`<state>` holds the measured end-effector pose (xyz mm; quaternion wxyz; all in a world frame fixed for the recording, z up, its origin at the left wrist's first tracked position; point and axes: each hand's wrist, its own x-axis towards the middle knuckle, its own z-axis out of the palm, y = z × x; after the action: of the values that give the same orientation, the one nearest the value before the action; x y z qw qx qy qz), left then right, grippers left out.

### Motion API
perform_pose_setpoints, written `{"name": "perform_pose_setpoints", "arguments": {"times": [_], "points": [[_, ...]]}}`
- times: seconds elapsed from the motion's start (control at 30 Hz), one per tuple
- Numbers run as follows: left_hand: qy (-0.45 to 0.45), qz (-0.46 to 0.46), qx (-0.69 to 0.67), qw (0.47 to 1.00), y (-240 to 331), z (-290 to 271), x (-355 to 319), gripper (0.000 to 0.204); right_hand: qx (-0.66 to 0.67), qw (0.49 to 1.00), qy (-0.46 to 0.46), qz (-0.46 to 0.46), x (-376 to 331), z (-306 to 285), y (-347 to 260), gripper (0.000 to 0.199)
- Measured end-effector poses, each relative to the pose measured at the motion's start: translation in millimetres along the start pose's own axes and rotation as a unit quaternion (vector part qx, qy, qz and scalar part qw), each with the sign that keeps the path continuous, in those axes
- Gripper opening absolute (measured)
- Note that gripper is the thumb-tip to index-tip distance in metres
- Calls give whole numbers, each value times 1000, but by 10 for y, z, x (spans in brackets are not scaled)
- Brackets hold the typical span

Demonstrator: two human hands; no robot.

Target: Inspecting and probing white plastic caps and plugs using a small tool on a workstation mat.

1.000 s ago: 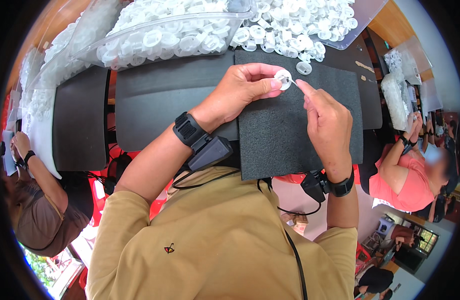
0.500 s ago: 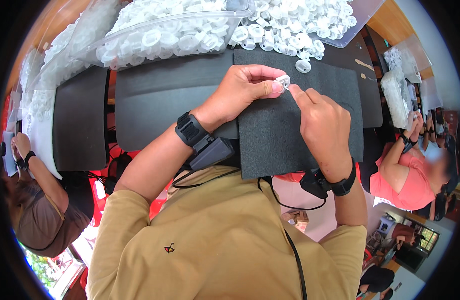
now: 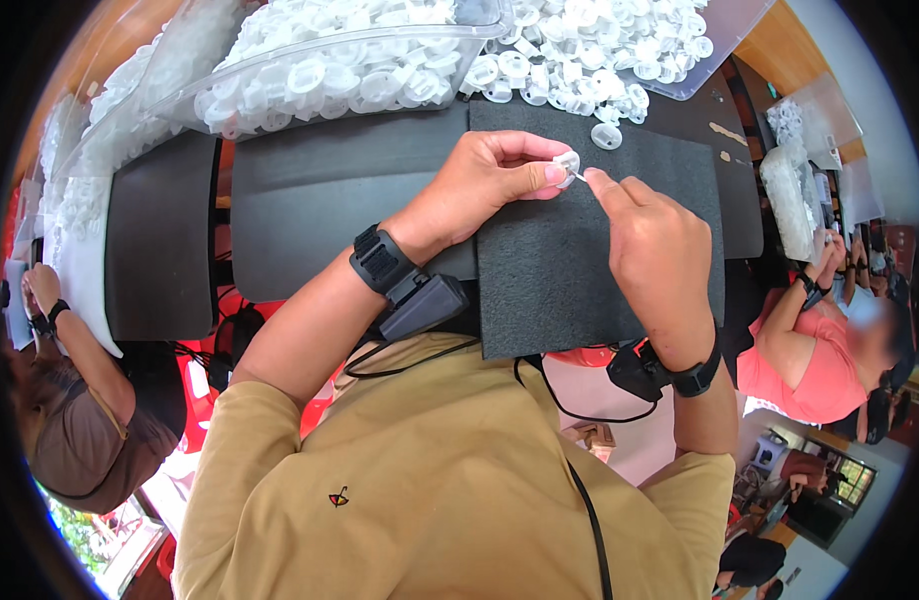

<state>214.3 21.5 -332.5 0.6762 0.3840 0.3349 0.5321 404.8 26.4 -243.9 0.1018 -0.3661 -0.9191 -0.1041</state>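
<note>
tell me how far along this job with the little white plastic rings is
Done: hard to say; no separate finished pile shows in this view. In hand: the left hand pinches one small white plastic ring over the dark foam mat, and the right hand works at it with its fingertips. Left: a lot, judging by the heaped clear plastic tray and the loose pile of white rings.

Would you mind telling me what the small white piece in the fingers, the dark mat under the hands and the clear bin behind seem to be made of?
The small white piece, pinched by the left hand with the right hand at it, looks like moulded plastic, pale and slightly translucent. The dark mat seems foam or felt: matte, finely grainy, cleanly cut edges. The clear bin appears thin, glossy, see-through plastic, since the white pieces show through its wall.
</note>
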Motion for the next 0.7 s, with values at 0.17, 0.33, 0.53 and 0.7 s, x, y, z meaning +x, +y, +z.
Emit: {"name": "perform_pose_setpoints", "arguments": {"times": [0.17, 0.33, 0.53, 0.7], "points": [[8, 0, 37, 999, -1, -30, -12, 33, -6, 999, -45, -14, 34, -22, 18, 28], [-22, -2, 22, 1000, 51, 9, -23, 33, 149, 986, -24, 67, 17, -161, 235, 22], [-29, -18, 45, 998, 80, 68, -49, 27, 489, 860, 37, 144, 59, 394, 166, 23], [-13, 10, 38, 999, 18, 66, -10, 28, 649, 725, 38, 227, 159, 580, 154, 13]]}}
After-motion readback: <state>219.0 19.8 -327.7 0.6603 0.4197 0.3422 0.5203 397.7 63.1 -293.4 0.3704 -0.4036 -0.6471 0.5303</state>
